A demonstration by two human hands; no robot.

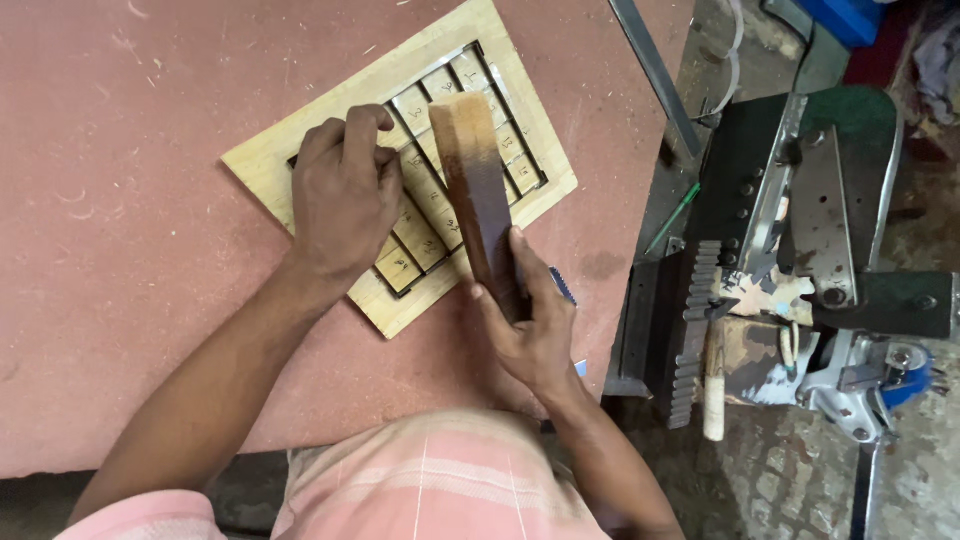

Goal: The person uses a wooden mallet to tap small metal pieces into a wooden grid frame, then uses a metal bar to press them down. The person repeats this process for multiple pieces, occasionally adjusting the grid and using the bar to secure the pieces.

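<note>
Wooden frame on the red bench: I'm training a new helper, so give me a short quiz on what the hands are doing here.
1. True or false: the left hand rests on the wooden frame.
2. What does the right hand grip?
A) a wooden block
B) a paint brush
C) a hammer
3. Fill in: the frame holds rows of small wooden ____.

Key:
1. True; its fingers press on the tiles inside the frame.
2. A; the wooden block is held by its near end, and its far end reaches over the tiles.
3. Tiles, set in rows inside the frame.
</note>
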